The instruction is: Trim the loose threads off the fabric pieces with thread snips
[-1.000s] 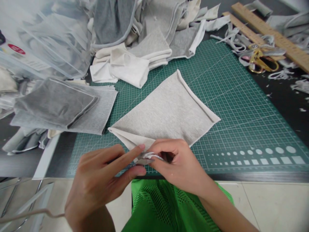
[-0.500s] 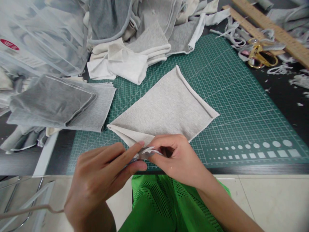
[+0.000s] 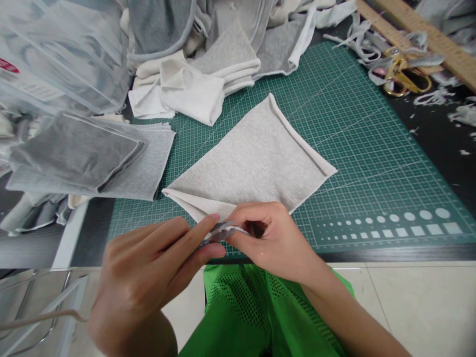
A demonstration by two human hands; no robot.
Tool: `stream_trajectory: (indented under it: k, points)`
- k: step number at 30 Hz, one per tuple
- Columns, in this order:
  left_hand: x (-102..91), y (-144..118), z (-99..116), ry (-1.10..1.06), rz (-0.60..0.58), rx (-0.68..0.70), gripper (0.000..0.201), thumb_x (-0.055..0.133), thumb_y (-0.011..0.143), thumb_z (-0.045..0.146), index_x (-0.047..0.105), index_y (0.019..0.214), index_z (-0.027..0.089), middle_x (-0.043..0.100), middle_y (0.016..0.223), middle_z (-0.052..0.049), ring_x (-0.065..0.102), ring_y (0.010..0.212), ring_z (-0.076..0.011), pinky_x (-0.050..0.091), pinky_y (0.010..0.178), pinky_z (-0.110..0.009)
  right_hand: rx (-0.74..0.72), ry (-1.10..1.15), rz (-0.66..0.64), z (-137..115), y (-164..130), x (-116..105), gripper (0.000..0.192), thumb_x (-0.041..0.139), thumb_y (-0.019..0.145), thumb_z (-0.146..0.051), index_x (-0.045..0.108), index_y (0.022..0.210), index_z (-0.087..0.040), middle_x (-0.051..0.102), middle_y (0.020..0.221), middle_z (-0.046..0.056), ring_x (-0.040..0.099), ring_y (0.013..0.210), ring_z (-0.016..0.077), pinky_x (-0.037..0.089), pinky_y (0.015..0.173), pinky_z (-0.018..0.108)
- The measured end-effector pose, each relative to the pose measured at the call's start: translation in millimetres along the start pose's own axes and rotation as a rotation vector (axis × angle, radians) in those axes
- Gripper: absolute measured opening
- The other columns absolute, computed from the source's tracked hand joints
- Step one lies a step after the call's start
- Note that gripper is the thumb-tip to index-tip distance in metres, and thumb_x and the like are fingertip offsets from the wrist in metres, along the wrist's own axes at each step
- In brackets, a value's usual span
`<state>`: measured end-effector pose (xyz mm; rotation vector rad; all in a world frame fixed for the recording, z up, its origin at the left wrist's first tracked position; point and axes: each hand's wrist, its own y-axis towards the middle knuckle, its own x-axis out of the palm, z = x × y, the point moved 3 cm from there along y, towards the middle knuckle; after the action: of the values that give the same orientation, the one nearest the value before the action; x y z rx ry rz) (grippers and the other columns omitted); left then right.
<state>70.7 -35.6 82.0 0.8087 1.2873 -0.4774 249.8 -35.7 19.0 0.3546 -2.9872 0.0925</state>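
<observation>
Nearest to me, my left hand (image 3: 148,277) and right hand (image 3: 273,243) meet at the near edge of the counter (image 3: 439,124), above the green mesh garment (image 3: 253,317) I am wearing. Both hands are closed in a pinch: the left thumb and forefinger clamp the near corner of the light grey fabric piece (image 3: 256,158) from one side, and the right fingers curl onto the same corner from the other. Between the fingertips I see a small bunched grey bit (image 3: 223,230); I think it is the folded corner of that fabric, though it is too small and too covered to be sure. Just beyond the hands, the fabric piece spreads flat on the green cutting mat (image 3: 353,148), its far corner pointing away from me and its right edge rolled over slightly. Out past my left hand lies a stack of darker grey cut pieces (image 3: 89,158), half on the mat and half off it. Further on, beyond the fabric piece, a heap of white and grey cloth (image 3: 208,64) crowds the far edge of the mat, with clear plastic bags (image 3: 55,59) to its left. Far off beyond my right hand, gold-handled scissors (image 3: 403,79) rest among fabric scraps, beside a wooden ruler (image 3: 442,47).
</observation>
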Motion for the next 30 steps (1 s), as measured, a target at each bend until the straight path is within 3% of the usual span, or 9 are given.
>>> stream_trajectory:
  k: [10, 16, 23, 30]
  points:
    - [0.4, -4.5, -0.3, 0.056, -0.036, -0.025, 0.041, 0.067, 0.095, 0.034, 0.061, 0.135, 0.030, 0.071, 0.084, 0.002, 0.064, 0.064, -0.0132, 0.040, 0.057, -0.031, -0.006, 0.029, 0.000, 0.9, -0.4, 0.4, 0.019, 0.062, 0.082, -0.006, 0.073, 0.070, -0.016, 0.061, 0.063, -0.003, 0.044, 0.056, 0.0080, 0.031, 0.049, 0.022]
    - [-1.1, -4.8, 1.0, 0.051, -0.038, -0.017, 0.040, 0.067, 0.095, 0.030, 0.062, 0.134, 0.029, 0.070, 0.079, 0.002, 0.062, 0.061, -0.0133, 0.040, 0.056, -0.030, 0.033, 0.001, 0.000, 3.2, -0.4, 0.7, 0.020, 0.062, 0.085, -0.014, 0.072, 0.068, -0.016, 0.054, 0.056, -0.003, 0.040, 0.053, 0.0084, 0.028, 0.046, 0.023]
    - [2.6, -3.8, 3.7, 0.052, 0.011, 0.007, 0.035, 0.070, 0.093, 0.026, 0.065, 0.128, 0.022, 0.073, 0.081, 0.001, 0.066, 0.064, -0.0142, 0.044, 0.058, -0.030, 0.033, 0.013, 0.002, 3.3, 0.2, 0.8, 0.023, 0.062, 0.085, -0.014, 0.068, 0.063, -0.016, 0.046, 0.053, -0.005, 0.037, 0.052, 0.0076, 0.025, 0.045, 0.022]
    - [8.5, -1.6, 2.2, 0.105, 0.150, 0.064, 0.035, 0.073, 0.090, 0.027, 0.069, 0.124, 0.021, 0.068, 0.072, 0.003, 0.058, 0.054, -0.0094, 0.039, 0.052, -0.028, 0.044, 0.045, -0.024, 3.2, 0.2, 1.1, 0.023, 0.062, 0.085, -0.014, 0.064, 0.062, -0.015, 0.042, 0.055, -0.006, 0.035, 0.053, 0.0071, 0.025, 0.046, 0.023]
